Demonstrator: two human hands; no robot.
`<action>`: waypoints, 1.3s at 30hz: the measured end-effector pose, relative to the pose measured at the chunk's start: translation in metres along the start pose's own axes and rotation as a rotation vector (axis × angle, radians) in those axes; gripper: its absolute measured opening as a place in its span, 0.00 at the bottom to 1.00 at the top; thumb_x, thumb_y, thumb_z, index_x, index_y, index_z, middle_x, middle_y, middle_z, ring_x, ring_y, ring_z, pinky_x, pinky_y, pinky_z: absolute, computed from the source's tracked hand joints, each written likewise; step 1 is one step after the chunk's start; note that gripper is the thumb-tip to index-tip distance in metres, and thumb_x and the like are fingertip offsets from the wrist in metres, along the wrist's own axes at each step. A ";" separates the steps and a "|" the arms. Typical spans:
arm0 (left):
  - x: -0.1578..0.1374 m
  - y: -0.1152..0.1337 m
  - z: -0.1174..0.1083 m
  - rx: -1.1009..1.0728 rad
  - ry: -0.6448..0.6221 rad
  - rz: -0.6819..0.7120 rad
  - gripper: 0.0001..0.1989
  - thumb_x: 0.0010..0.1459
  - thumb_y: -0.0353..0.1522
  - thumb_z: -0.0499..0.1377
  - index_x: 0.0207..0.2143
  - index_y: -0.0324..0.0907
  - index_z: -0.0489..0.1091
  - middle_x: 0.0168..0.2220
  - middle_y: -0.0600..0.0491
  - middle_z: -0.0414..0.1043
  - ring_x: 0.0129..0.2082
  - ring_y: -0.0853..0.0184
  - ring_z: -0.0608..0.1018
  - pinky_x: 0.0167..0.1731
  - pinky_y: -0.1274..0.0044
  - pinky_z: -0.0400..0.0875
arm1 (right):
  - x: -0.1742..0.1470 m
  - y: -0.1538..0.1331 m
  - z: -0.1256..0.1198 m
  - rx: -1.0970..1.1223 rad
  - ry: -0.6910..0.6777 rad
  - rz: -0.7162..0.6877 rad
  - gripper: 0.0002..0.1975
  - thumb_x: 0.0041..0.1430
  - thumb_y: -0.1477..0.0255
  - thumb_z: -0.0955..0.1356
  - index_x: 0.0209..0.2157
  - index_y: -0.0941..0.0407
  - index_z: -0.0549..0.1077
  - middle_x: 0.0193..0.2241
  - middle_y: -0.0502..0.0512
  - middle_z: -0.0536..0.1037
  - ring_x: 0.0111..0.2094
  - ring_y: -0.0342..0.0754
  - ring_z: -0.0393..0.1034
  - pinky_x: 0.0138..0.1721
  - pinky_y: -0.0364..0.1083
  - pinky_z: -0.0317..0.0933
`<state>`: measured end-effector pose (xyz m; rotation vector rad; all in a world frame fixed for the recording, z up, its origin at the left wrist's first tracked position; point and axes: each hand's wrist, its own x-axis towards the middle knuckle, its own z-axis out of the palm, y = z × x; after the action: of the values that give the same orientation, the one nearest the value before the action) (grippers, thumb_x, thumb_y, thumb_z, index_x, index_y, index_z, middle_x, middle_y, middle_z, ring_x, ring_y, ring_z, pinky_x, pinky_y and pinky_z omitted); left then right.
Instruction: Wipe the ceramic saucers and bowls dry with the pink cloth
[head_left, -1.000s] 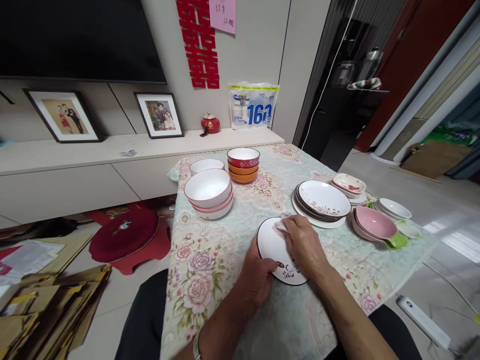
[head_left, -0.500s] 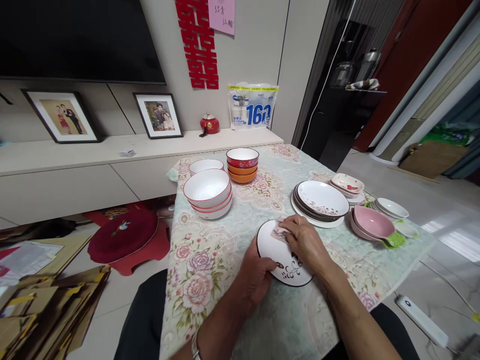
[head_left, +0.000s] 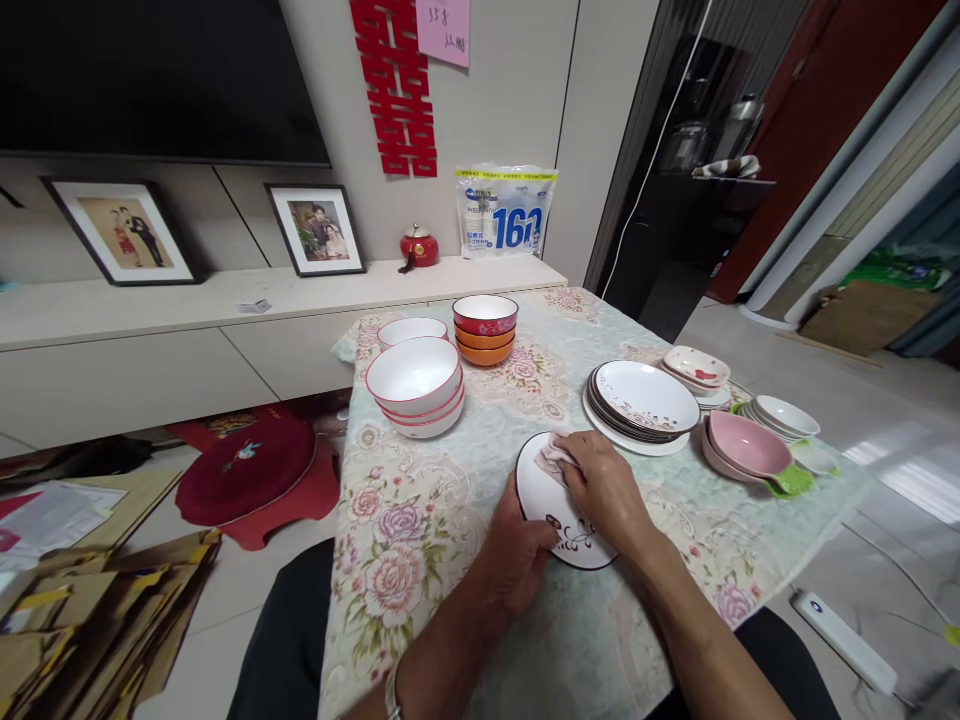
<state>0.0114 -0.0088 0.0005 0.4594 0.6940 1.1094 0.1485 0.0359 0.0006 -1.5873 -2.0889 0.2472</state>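
A white plate (head_left: 536, 495) with a dark rim and brown floral pattern is tilted above the table's near side. My left hand (head_left: 517, 545) grips its lower left edge, thumb over the front and the other fingers mostly behind. A pale pink cloth (head_left: 553, 458) is bunched in my right hand (head_left: 604, 485) and pressed against the plate's upper part. Beyond my right hand sits a stack of similar plates (head_left: 646, 398). To the left stand white bowls with red rims (head_left: 416, 378), stacked.
Behind them are red and orange bowls (head_left: 485, 328). Pink bowls (head_left: 748, 445), small white bowls (head_left: 784, 414) and cream dishes (head_left: 696, 368) stand at the right. A floral cloth (head_left: 405, 560) covers the table. A red stool (head_left: 247, 470) is on the floor, left; a power strip (head_left: 844, 640), right.
The plate has turned slightly in my left hand and tilted a little more upright. My right hand and the cloth have shifted slightly left and up across its face.
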 end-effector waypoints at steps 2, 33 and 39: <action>0.000 0.001 -0.001 -0.009 -0.023 -0.009 0.40 0.30 0.15 0.53 0.52 0.41 0.66 0.34 0.54 0.77 0.31 0.67 0.76 0.28 0.79 0.65 | 0.000 -0.007 0.002 0.106 -0.012 -0.125 0.19 0.57 0.82 0.64 0.49 0.59 0.75 0.46 0.63 0.75 0.48 0.55 0.67 0.51 0.51 0.62; 0.013 0.004 -0.008 -0.298 -0.007 -0.155 0.21 0.58 0.40 0.55 0.50 0.38 0.72 0.41 0.45 0.80 0.46 0.51 0.78 0.46 0.65 0.70 | -0.004 0.005 -0.018 -0.059 -0.181 0.022 0.14 0.57 0.83 0.64 0.41 0.59 0.77 0.38 0.61 0.76 0.41 0.53 0.70 0.43 0.48 0.61; 0.011 0.005 -0.007 -0.307 0.067 -0.213 0.23 0.65 0.42 0.47 0.50 0.38 0.73 0.42 0.45 0.80 0.51 0.52 0.77 0.51 0.64 0.68 | -0.008 -0.005 -0.021 0.001 -0.231 -0.033 0.13 0.57 0.81 0.65 0.40 0.56 0.78 0.38 0.58 0.76 0.40 0.51 0.71 0.43 0.46 0.62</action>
<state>0.0066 0.0033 -0.0042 0.0839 0.6026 1.0112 0.1556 0.0237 0.0184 -1.5867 -2.2841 0.4389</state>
